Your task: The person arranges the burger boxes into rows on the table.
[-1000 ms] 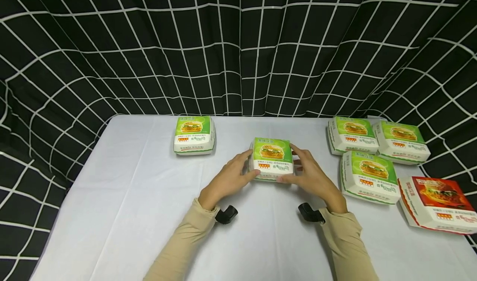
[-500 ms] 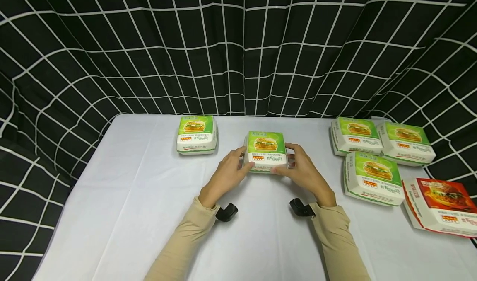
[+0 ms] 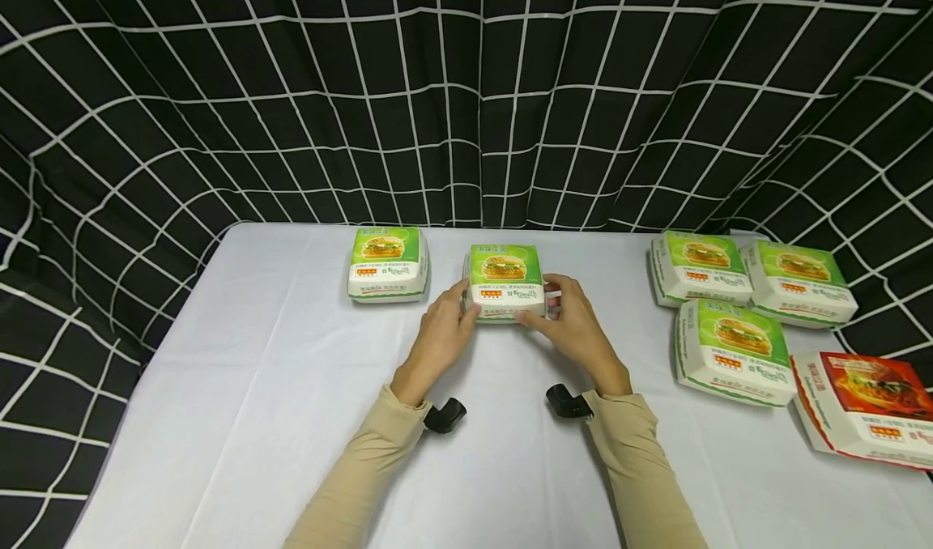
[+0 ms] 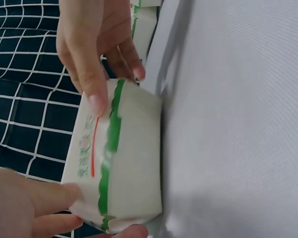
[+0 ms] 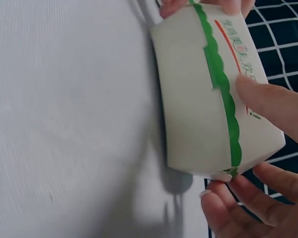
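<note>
A green-and-white hamburger box with a burger picture on its lid is upright between both hands near the middle of the table. My left hand grips its left side, thumb on the near left corner. On the opposite side, my right hand holds the box with its thumb on the near face and fingers along the right wall. The left wrist view shows the box's white base low over the cloth. Whether it touches the cloth, I cannot tell. A similar green box sits to the left, apart from the held one.
On the right are more green burger boxes, grouped closely, with a red-and-white burger box nearer the right edge. White cloth covers the table. A black curtain with white grid lines hangs behind and at both sides.
Both hands have carried or slid the held box leftward and somewhat toward the far edge, closer to the left green box. The head view has shifted slightly. The other boxes stay put.
</note>
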The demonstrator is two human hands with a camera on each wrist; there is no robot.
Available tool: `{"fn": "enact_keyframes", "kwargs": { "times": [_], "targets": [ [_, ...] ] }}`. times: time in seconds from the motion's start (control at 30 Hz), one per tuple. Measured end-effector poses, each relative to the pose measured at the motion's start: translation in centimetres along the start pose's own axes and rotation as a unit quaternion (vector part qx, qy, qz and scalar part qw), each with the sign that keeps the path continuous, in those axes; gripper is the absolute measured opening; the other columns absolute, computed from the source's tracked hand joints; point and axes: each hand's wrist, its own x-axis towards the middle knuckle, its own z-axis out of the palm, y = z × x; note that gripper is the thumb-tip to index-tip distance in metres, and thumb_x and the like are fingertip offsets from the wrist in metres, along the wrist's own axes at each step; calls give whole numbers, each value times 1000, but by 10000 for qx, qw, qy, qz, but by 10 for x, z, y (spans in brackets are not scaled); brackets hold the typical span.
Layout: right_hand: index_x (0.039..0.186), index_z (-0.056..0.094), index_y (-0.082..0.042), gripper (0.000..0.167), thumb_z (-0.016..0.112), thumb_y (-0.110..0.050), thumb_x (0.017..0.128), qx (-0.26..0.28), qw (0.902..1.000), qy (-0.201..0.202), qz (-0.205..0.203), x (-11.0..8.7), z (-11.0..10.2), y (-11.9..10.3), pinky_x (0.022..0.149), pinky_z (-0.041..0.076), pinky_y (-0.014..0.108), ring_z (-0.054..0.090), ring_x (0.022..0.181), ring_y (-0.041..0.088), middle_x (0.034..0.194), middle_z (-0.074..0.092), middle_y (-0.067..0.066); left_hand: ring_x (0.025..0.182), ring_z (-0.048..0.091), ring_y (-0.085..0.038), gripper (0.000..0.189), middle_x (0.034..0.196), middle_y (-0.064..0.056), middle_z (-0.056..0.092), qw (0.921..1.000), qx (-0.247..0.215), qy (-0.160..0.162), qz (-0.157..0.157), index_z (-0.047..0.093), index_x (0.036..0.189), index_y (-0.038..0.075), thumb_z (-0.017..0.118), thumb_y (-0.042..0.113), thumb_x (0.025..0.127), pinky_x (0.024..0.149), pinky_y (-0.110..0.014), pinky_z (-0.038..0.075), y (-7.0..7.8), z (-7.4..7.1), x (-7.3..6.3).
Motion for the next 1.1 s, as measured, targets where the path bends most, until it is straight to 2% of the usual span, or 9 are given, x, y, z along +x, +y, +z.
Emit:
{"fn": "enact_keyframes", "kwargs": {
  "times": [0.07, 0.17, 0.27, 0.37, 0.43, 0.5, 0.6, 0.83, 1.1],
  "targets": [
    [145, 38, 5, 74, 77, -20, 87, 75, 9999, 72, -71, 2, 4, -1, 90, 49, 40, 54, 110, 35, 135, 46, 25, 107, 65, -36, 50, 127, -26, 62, 9997, 75, 232, -4, 50, 141, -4, 63, 15, 96, 93, -51, 53, -1, 0, 0],
    [144, 42, 5, 70, 76, -18, 87, 76, 9995, 197, -225, 4, 9, -2, 92, 50, 44, 56, 109, 37, 133, 46, 25, 87, 63, -27, 49, 115, -22, 65, 9988, 125, 478, -49, 53, 138, -4, 66, 14, 95, 80, -46, 54, -2, 0, 0],
    [144, 45, 2, 69, 77, -18, 87, 40, 9989, 350, -300, 6, 13, -3, 92, 51, 46, 58, 107, 37, 131, 48, 25, 78, 59, -24, 47, 104, -20, 66, 9983, 117, 569, -57, 53, 138, -4, 65, 13, 95, 72, -43, 52, -3, 0, 1],
    [145, 44, 2, 69, 76, -19, 87, 50, 9983, 471, -326, 8, 17, -3, 92, 52, 46, 59, 107, 37, 132, 49, 24, 89, 65, -30, 49, 115, -24, 66, 9981, 50, 604, -52, 51, 139, -6, 63, 13, 96, 80, -46, 55, -3, 0, 1],
    [145, 42, 2, 69, 74, -20, 89, 161, 9982, 470, -322, 9, 19, -4, 93, 52, 46, 59, 111, 37, 136, 48, 24, 108, 65, -35, 52, 128, -27, 62, 9982, -4, 602, -60, 47, 142, -7, 62, 13, 96, 94, -49, 53, -3, 1, 2],
    [146, 40, 2, 68, 72, -22, 91, 278, 9982, 410, -325, 9, 21, -4, 95, 53, 47, 59, 116, 37, 140, 46, 23, 126, 57, -38, 56, 142, -27, 53, 9982, -90, 586, -98, 44, 144, -8, 62, 13, 95, 106, -50, 47, -4, 1, 2],
    [148, 37, 1, 68, 70, -23, 93, 441, 9981, 248, -349, 10, 24, -4, 98, 52, 47, 56, 122, 38, 145, 43, 22, 139, 44, -37, 61, 149, -24, 46, 9981, -195, 563, -123, 39, 147, -7, 61, 14, 94, 114, -51, 39, -6, 2, 2],
    [153, 33, -4, 73, 70, -25, 93, 520, 9975, 0, -475, 10, 26, -1, 100, 51, 48, 53, 128, 39, 149, 40, 20, 143, 40, -34, 67, 152, -20, 43, 9978, -269, 608, -85, 35, 150, -4, 62, 17, 93, 116, -51, 36, -12, 4, 3],
    [156, 27, -11, 79, 70, -31, 93, 511, 9972, -265, -467, 9, 27, -2, 103, 50, 48, 52, 130, 37, 157, 33, 15, 145, 35, -37, 72, 156, -24, 35, 9976, -365, 572, -129, 29, 151, -8, 62, 18, 94, 118, -51, 33, -12, 4, 4]
  ]
}}
